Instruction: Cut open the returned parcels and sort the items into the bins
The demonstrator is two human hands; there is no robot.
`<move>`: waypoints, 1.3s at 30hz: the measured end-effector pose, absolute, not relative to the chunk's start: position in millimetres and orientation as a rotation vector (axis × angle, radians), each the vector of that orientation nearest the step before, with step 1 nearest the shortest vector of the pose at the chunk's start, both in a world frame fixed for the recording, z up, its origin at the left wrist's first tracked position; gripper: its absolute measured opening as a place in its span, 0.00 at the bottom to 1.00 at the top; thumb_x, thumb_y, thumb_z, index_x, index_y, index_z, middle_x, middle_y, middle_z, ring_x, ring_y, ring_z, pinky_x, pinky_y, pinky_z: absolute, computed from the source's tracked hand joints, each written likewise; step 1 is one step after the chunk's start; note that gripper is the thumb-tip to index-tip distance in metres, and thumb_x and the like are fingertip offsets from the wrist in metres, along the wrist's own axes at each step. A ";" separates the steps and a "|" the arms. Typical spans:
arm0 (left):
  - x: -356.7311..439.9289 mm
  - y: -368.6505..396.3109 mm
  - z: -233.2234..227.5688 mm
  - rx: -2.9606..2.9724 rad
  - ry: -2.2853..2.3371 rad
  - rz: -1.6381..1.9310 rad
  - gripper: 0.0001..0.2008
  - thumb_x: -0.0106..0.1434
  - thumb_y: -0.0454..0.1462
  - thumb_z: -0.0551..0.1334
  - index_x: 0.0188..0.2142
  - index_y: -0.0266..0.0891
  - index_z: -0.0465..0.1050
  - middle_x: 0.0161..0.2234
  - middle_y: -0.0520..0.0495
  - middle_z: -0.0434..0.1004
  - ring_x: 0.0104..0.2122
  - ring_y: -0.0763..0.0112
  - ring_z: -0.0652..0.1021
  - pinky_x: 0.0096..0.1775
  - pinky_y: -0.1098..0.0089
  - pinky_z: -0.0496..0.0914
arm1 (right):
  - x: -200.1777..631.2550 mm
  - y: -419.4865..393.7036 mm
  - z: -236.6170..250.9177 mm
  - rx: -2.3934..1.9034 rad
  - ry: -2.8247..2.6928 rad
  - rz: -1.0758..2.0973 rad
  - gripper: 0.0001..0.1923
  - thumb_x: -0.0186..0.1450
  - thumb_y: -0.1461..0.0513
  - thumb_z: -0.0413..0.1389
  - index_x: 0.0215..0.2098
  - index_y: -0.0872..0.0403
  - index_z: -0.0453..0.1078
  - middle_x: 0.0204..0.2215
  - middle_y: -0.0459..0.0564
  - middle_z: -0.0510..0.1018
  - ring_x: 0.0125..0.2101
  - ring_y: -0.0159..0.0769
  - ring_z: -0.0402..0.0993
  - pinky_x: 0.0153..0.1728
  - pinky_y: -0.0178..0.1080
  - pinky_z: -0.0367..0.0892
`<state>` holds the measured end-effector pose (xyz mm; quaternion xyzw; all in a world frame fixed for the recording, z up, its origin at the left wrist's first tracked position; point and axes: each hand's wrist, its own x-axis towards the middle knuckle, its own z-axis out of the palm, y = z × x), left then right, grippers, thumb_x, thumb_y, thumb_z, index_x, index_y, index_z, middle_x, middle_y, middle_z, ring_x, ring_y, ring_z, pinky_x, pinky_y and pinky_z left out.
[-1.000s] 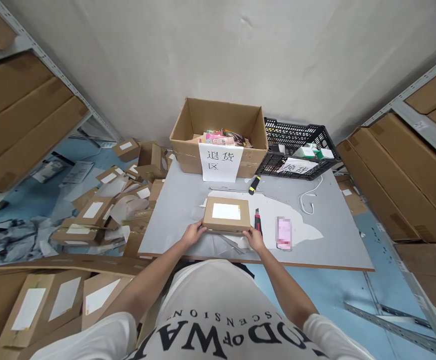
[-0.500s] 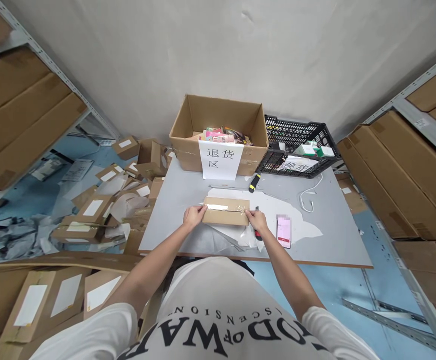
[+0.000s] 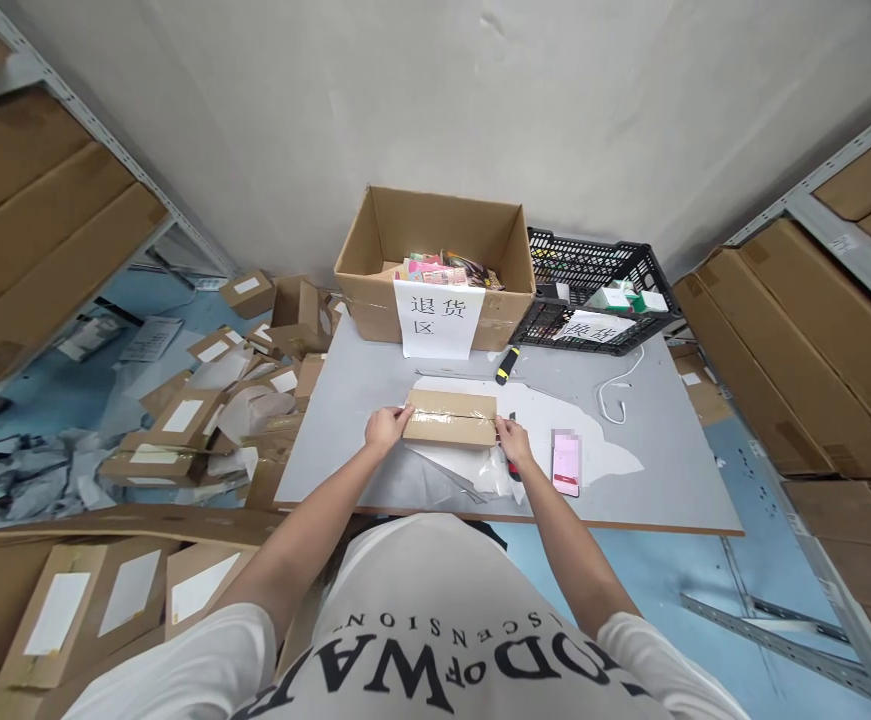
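Between my two hands is a small brown cardboard box [image 3: 450, 430] with shiny clear tape along its top seam. My left hand [image 3: 385, 428] grips its left end, thumb and fingers closed on the edge. At the opposite end, my right hand [image 3: 512, 438] pinches the box's right edge. Under and around the box lie white sheeting and crumpled clear plastic [image 3: 491, 472]. A red and black tool [image 3: 514, 470], partly covered by my right hand, lies beside the box. Farther right rests a phone [image 3: 565, 462] with a pink screen.
At the table's [image 3: 675, 460] back stand a large open carton [image 3: 360, 300] with colourful packets and a black plastic crate [image 3: 592, 250] holding small boxes. A yellow-black cutter [image 3: 507, 365] and a white cable [image 3: 619, 390] lie in front. Parcels [image 3: 180, 420] cover the left floor; shelves flank both sides.
The box has tilted slightly, so its top seam and tape catch the light differently. Both hands stay at its ends, with the right one slightly shifted. The view has drifted a little.
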<state>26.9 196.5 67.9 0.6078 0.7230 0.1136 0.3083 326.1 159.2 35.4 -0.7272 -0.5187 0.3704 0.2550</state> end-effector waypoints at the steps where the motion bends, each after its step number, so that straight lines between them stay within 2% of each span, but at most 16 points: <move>1: 27.1 195.5 68.2 1.612 1.913 0.306 0.25 0.62 0.54 0.50 0.42 0.42 0.78 0.39 0.41 0.80 0.41 0.57 0.77 0.35 0.69 0.65 | 330.2 153.9 31.0 -1.980 -1.371 0.968 0.27 0.66 0.48 0.40 0.40 0.56 0.75 0.35 0.53 0.80 0.35 0.37 0.76 0.39 0.35 0.67; 5: 28.7 192.7 70.9 1.627 1.935 0.293 0.26 0.63 0.53 0.48 0.42 0.41 0.77 0.40 0.40 0.79 0.42 0.55 0.77 0.37 0.67 0.66 | 351.5 126.0 10.3 -2.188 -1.357 0.699 0.23 0.65 0.54 0.45 0.51 0.58 0.68 0.45 0.57 0.76 0.46 0.42 0.72 0.48 0.39 0.63; 7: 30.1 191.6 72.8 1.625 1.955 0.287 0.26 0.64 0.52 0.46 0.44 0.41 0.76 0.41 0.40 0.79 0.43 0.54 0.76 0.39 0.65 0.67 | 359.0 113.1 0.8 -2.300 -1.420 0.646 0.24 0.63 0.56 0.49 0.54 0.59 0.64 0.48 0.60 0.73 0.49 0.44 0.69 0.49 0.40 0.62; 9: 32.5 189.1 74.4 1.648 1.968 0.319 0.26 0.65 0.50 0.45 0.51 0.40 0.71 0.45 0.39 0.77 0.46 0.53 0.75 0.42 0.63 0.67 | 361.3 104.4 -6.4 -2.390 -1.468 0.648 0.25 0.61 0.57 0.52 0.54 0.58 0.63 0.49 0.61 0.71 0.49 0.44 0.69 0.47 0.40 0.63; 11: 37.2 183.6 75.4 1.771 1.927 0.393 0.27 0.66 0.48 0.46 0.58 0.37 0.62 0.54 0.37 0.69 0.54 0.54 0.70 0.49 0.61 0.65 | 359.0 101.1 -10.9 -2.455 -1.487 0.684 0.25 0.59 0.58 0.54 0.54 0.56 0.62 0.47 0.59 0.70 0.47 0.44 0.70 0.44 0.39 0.64; 14: 49.3 168.9 75.3 2.118 1.696 0.452 0.28 0.65 0.45 0.49 0.62 0.34 0.54 0.63 0.38 0.53 0.62 0.57 0.56 0.59 0.58 0.54 | 352.4 103.7 -13.9 -2.509 -1.519 0.757 0.25 0.58 0.59 0.56 0.53 0.55 0.61 0.46 0.59 0.70 0.46 0.44 0.70 0.42 0.40 0.65; 17: 65.2 151.3 73.2 2.414 1.383 0.362 0.29 0.64 0.44 0.51 0.62 0.35 0.53 0.65 0.37 0.47 0.64 0.57 0.50 0.62 0.55 0.45 | 348.5 109.9 -14.3 -2.537 -1.561 0.782 0.24 0.57 0.60 0.56 0.52 0.54 0.60 0.45 0.59 0.69 0.47 0.46 0.69 0.42 0.42 0.65; 21: 79.7 139.9 71.0 2.517 1.348 0.275 0.33 0.62 0.45 0.54 0.64 0.37 0.48 0.66 0.36 0.41 0.65 0.54 0.45 0.61 0.51 0.43 | 349.1 117.4 -11.4 -2.561 -1.525 0.804 0.24 0.57 0.64 0.55 0.51 0.56 0.59 0.45 0.62 0.69 0.46 0.48 0.70 0.42 0.44 0.65; 26: 76.0 155.6 74.3 2.488 1.485 0.248 0.48 0.54 0.55 0.60 0.65 0.33 0.44 0.66 0.31 0.37 0.65 0.47 0.41 0.61 0.47 0.37 | 354.3 116.1 -0.3 -2.293 -1.401 0.853 0.26 0.59 0.62 0.48 0.56 0.57 0.54 0.43 0.58 0.72 0.43 0.43 0.72 0.41 0.41 0.66; 29: 70.4 168.2 74.8 2.454 1.543 0.194 0.54 0.47 0.57 0.64 0.65 0.34 0.44 0.66 0.31 0.35 0.65 0.45 0.40 0.60 0.45 0.35 | 356.7 108.3 10.4 -1.998 -1.213 0.997 0.26 0.62 0.58 0.42 0.58 0.55 0.53 0.36 0.52 0.75 0.32 0.37 0.73 0.33 0.38 0.68; 32: 69.1 172.7 71.2 2.447 1.552 0.149 0.52 0.48 0.57 0.63 0.65 0.34 0.45 0.66 0.31 0.36 0.65 0.46 0.40 0.60 0.45 0.34 | 357.0 100.3 21.8 -1.743 -1.069 1.148 0.30 0.62 0.51 0.46 0.59 0.54 0.53 0.35 0.50 0.75 0.25 0.32 0.70 0.24 0.35 0.67; 35: 72.3 168.7 65.4 2.503 1.467 0.155 0.46 0.54 0.54 0.60 0.65 0.34 0.44 0.66 0.34 0.40 0.65 0.50 0.41 0.61 0.48 0.33 | 356.2 94.0 30.7 -1.627 -1.009 1.220 0.37 0.58 0.46 0.51 0.60 0.55 0.53 0.39 0.53 0.75 0.24 0.30 0.69 0.21 0.34 0.65; 39: 78.9 161.1 59.8 2.527 1.442 0.201 0.41 0.59 0.49 0.57 0.65 0.33 0.44 0.66 0.35 0.43 0.65 0.53 0.44 0.61 0.49 0.35 | 357.1 85.2 35.9 -1.606 -0.948 1.255 0.42 0.57 0.44 0.53 0.62 0.55 0.52 0.37 0.54 0.76 0.22 0.29 0.67 0.19 0.33 0.64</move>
